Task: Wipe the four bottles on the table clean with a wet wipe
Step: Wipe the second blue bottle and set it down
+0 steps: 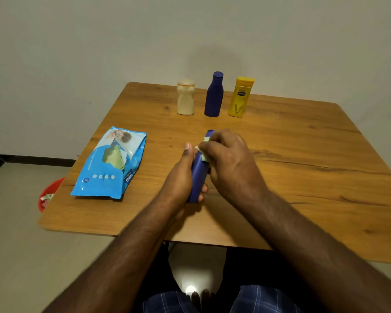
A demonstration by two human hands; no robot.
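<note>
The dark blue bottle (198, 177) lies tilted between the 2 hands near the middle of the table (303, 177), its long axis running from the person outward, base toward the body and cap end toward the far edge. The wet wipe (204, 154) is a small pale green wad pressed against the bottle's upper part, just under the cap.

The left hand (181, 177) is closed around the lower body of the bottle from the left, thumb stretched up along its side, fingertips showing under the base. The right hand (226, 159) is curled shut over the wipe, knuckles up, covering the neck from the right. Both are on the bottle, so the wiping stroke probably has to travel along that axis, from neck toward base, while the left hand steadies or turns it.

Well behind stand 3 more bottles in a row: a cream bottle (185, 98), a second blue bottle (213, 96) and a yellow bottle (239, 98). To the left lies the wipes packet (110, 163); a red bin (48, 195) sits on the floor.
</note>
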